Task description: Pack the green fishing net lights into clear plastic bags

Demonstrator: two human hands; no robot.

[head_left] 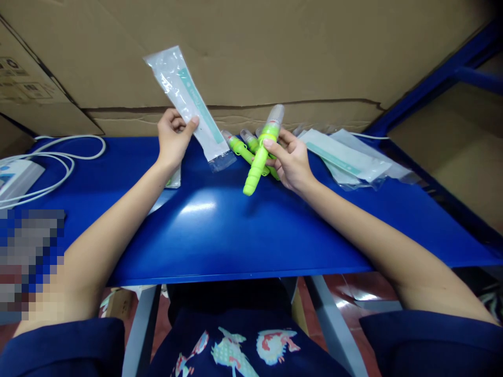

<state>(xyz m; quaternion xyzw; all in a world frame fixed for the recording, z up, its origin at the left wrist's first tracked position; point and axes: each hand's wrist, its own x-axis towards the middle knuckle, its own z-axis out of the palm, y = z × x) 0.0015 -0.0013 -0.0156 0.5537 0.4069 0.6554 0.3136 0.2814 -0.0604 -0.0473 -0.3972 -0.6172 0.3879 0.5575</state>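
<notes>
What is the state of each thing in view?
Held packet: raised, tilted; sealing unclear.
Left hand: gripping held packet.
Held green tube: raised, tilted, clear end up.
Right hand: gripping held green tube.
Other green tubes: on the table, partly hidden.
Right-side packets: lying down, overlapping.
Item by left wrist: mostly hidden.
White cable: loosely looped.

The blue surface over there (light glares right off its middle) carries lime-green tubes with clear caps near its back edge, overlapping clear packets to the right, and looped white cable beside a white box at the left.
</notes>
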